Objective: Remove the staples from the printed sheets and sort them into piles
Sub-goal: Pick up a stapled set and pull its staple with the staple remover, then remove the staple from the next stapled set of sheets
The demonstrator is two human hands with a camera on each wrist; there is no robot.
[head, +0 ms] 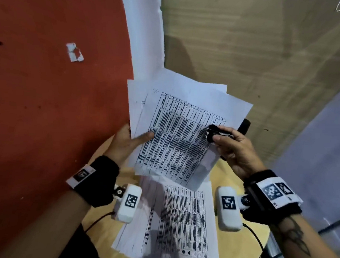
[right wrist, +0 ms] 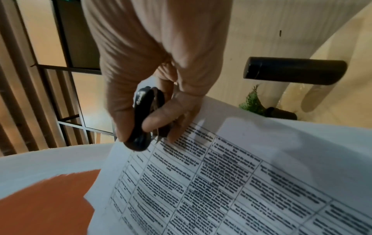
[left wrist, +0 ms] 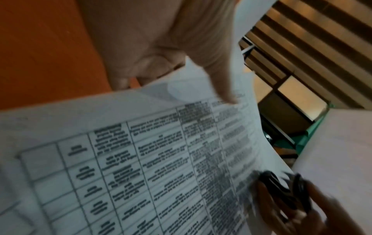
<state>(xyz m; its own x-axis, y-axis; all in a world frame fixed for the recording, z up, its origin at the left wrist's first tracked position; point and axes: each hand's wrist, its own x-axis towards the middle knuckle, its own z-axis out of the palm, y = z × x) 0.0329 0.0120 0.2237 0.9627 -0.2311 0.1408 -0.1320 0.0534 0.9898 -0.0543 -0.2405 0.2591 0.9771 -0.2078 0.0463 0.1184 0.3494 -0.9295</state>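
Above the counter (head: pixel 236 232), left hand (head: pixel 123 143) pinches floppy printed sheets (head: pixel 176 137) at one edge; right hand (head: pixel 234 147) clamps the staple remover (head: pixel 213 133). Paper tears easily: support near the staple.

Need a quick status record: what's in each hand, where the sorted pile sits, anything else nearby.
left hand: holds the fanned printed sheets at their left edge, thumb on top
right hand: grips the black staple remover at the sheets' right edge
pile: printed pages flat on the round wooden table, below the held sheets
nearby: black cylinder behind
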